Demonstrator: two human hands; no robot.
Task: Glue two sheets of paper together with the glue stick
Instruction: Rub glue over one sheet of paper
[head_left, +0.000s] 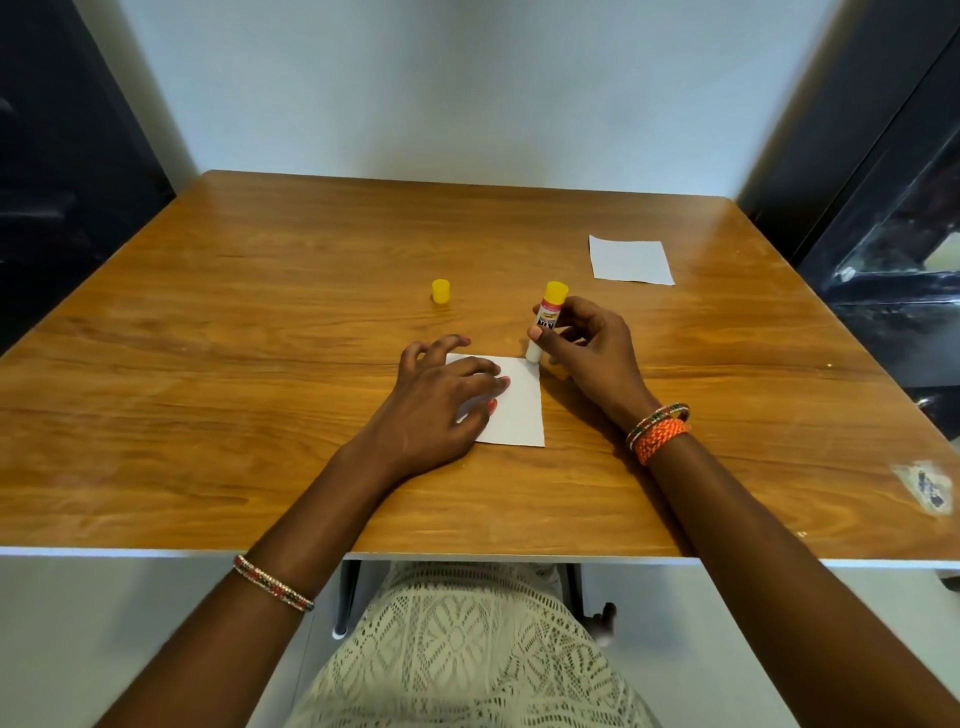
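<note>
A small white sheet of paper (519, 410) lies on the wooden table (260, 415) in front of me. My left hand (436, 410) rests flat on its left part, fingers spread, pinning it down. My right hand (592, 353) grips an uncapped glue stick (545, 317), held upside down with its yellow base up and its white tip touching the sheet's top right corner. The yellow cap (441, 291) stands alone on the table beyond my left hand. A second white sheet (630, 260) lies at the far right of the table.
The table stands against a pale wall, with dark cabinets on both sides. A worn sticker (924, 488) marks the table's right front corner. Bangles circle both my wrists.
</note>
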